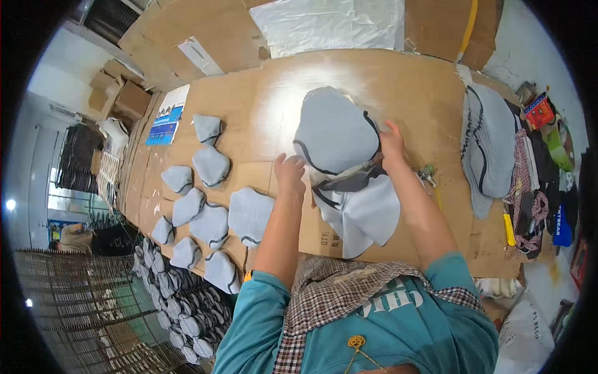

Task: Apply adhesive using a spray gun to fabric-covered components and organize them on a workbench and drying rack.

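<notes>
Around the middle of the table [258, 131], between its far and near edges, a big grey pad [336, 134] with black trim is lying, and the person's right hand [392, 146] is resting at its right side while the left hand [290, 173] is hovering, fingers bent, just beside its left side; from where I'm standing I cannot tell whether either is pinching it. A loose grey sheet [367, 215] is lying toward the near edge, small pads [210, 165] are sitting toward the left edge, and a grey stack [496, 137] is lying along the right edge.
</notes>
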Demonstrator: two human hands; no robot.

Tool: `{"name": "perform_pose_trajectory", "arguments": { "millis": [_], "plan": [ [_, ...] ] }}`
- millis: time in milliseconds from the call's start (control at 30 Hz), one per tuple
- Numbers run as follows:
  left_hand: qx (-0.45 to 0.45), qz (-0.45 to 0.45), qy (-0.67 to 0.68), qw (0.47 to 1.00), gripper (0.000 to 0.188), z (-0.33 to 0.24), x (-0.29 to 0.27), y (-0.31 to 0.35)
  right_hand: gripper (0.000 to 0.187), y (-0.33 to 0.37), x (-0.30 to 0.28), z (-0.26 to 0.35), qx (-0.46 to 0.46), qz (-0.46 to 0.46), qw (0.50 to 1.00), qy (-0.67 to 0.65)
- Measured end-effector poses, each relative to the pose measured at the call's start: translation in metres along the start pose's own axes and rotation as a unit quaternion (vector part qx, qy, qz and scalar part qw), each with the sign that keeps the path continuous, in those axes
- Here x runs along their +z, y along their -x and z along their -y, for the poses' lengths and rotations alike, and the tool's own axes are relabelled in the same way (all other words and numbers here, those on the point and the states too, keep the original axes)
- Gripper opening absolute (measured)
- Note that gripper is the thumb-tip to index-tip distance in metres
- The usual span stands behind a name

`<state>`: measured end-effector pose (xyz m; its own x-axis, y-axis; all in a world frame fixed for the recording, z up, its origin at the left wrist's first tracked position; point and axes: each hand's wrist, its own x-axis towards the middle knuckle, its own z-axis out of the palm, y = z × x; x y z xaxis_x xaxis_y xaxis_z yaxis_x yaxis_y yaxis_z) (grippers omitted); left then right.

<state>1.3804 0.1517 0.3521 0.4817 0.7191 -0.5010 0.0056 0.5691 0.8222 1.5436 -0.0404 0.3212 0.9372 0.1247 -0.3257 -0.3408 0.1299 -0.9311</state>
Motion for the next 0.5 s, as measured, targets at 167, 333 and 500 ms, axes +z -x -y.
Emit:
{"name": "perform_pose_trajectory", "arguments": {
  "millis": [167,333,500],
  "plan": [
    [0.103,0.029,-0.098,0.989,0.067,0.007,0.018,0.013,0.048,0.018,-0.061,-0.008,-0.256,0.013,0.92,0.296],
    [0.148,0.101,-0.193,0.965,0.072,0.008,0.036,-0.017,0.064,0.096,-0.152,-0.023,-0.32,0.062,0.713,0.621],
    [0.095,0.059,-0.239,0.965,0.073,-0.009,0.023,-0.035,0.072,0.097,-0.157,-0.036,-0.23,0.021,0.746,0.625]
  ]
}}
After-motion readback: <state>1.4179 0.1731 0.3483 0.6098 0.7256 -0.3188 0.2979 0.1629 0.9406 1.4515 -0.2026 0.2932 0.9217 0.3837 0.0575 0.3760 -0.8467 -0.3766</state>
